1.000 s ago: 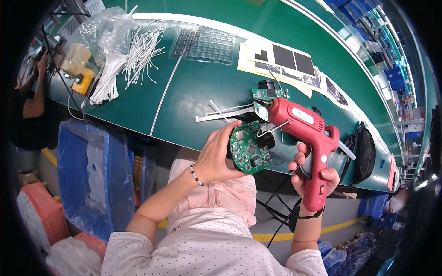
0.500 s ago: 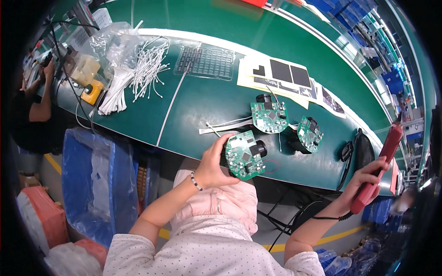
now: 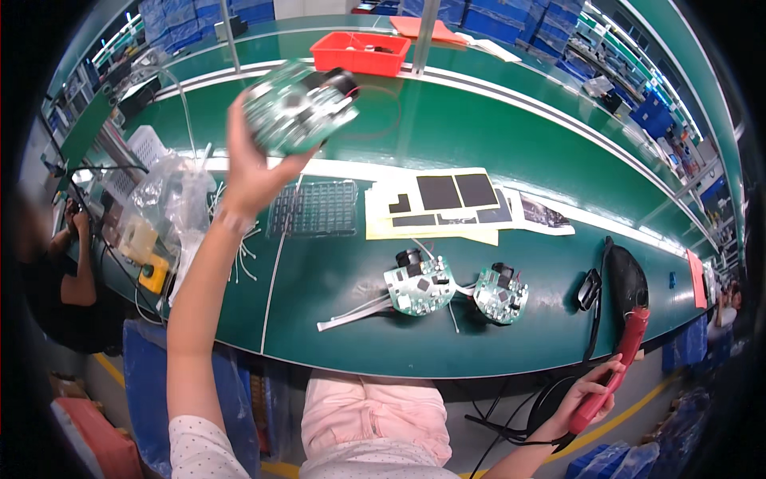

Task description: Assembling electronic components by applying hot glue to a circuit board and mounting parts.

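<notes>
Both hands grip: left hand (image 3: pixel 247 172) a circuit board (image 3: pixel 297 108), right hand (image 3: pixel 586 397) a red glue gun (image 3: pixel 616 367).

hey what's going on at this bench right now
A person at a green workbench lifts a round green circuit board high over the far side with the left hand. The right hand holds a red glue gun low off the bench's right edge. Two similar boards lie on the bench in front.

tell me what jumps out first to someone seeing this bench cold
The left hand holds a round green circuit board raised high over the green workbench. Low at the right edge, the right hand grips a red glue gun. Two more round boards lie near the front edge.
</notes>
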The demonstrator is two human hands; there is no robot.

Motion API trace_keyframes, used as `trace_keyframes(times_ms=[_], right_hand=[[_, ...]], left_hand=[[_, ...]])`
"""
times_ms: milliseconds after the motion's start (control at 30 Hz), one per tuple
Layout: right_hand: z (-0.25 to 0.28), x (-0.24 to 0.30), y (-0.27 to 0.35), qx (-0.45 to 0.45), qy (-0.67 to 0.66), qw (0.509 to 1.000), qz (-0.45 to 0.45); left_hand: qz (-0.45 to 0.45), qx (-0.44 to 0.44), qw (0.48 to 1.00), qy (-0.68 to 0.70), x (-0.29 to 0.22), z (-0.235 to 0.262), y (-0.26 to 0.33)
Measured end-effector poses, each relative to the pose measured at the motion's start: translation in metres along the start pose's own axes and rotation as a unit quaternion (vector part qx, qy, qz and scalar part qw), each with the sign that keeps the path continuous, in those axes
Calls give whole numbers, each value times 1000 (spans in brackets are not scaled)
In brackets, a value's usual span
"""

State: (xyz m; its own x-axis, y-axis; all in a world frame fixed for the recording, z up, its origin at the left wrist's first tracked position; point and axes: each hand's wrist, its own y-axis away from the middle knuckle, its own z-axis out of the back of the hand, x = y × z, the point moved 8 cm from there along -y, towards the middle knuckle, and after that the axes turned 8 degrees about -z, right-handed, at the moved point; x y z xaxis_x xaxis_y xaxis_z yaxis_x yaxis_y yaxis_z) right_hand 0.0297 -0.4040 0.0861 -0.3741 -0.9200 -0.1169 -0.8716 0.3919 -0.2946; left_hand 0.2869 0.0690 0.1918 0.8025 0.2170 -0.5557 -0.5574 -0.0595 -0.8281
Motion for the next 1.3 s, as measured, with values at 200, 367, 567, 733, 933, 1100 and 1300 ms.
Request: trace_keyframes(times_ms=[200, 367, 567, 733, 933, 1100, 1300], right_hand=[[7, 13, 14, -13, 46, 999, 21], [-6, 39, 38, -17, 74, 996, 54], [7, 42, 39, -56, 123, 987, 83], [22, 26, 26, -75, 100, 991, 43], [32, 11, 27, -81, 77, 994, 14], [28, 22, 44, -88, 136, 987, 23], [20, 28, 59, -80, 123, 989, 26]], left_hand=[[113, -43, 993, 14, 211, -77, -10], [124, 28, 981, -144, 240, -123, -2], [193, 117, 974, 19, 331, -113, 33], [184, 202, 921, -278, 284, -125, 24], [-77, 234, 948, -200, 152, -213, 41], [35, 325, 908, -261, 168, -272, 70], [103, 424, 883, -176, 153, -288, 89]])
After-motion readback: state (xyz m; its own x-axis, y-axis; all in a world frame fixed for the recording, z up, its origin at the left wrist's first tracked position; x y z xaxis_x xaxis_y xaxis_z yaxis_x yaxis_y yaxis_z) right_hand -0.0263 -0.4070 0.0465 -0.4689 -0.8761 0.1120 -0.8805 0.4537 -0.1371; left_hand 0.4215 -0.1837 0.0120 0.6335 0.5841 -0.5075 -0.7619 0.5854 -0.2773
